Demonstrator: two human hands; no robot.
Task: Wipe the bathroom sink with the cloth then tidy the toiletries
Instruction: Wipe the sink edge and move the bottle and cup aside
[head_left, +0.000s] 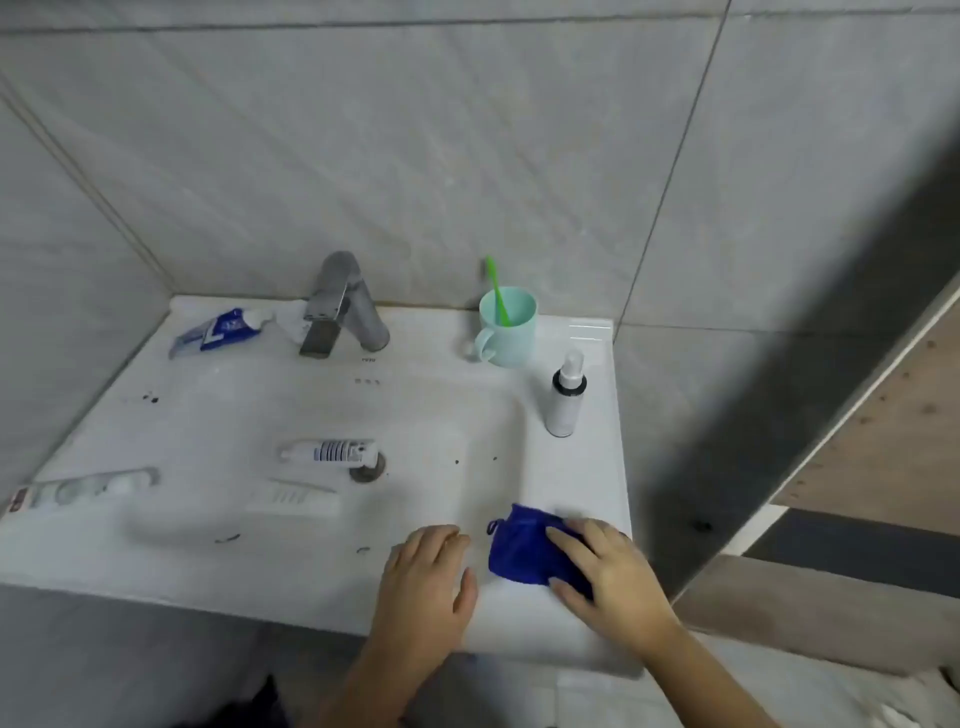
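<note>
A bunched blue cloth (524, 548) lies on the front right rim of the white sink (218, 566). My right hand (608, 577) rests on the cloth with fingers spread over it. My left hand (428, 577) lies flat on the rim just left of the cloth, holding nothing. A white tube (330, 451) and a white comb-like item (293, 499) lie in the basin near the drain (368, 470). A blue toothpaste tube (221, 330) lies at the back left. A mint cup (506, 327) holds a green toothbrush (497, 291). A white spray bottle (565, 397) stands on the right rim.
A grey faucet (343, 306) stands at the back centre. Another pale tube (83, 488) lies on the left rim. Grey tiled walls close in behind and to the left. A wooden board (883, 426) leans at the right. Dark specks dot the basin.
</note>
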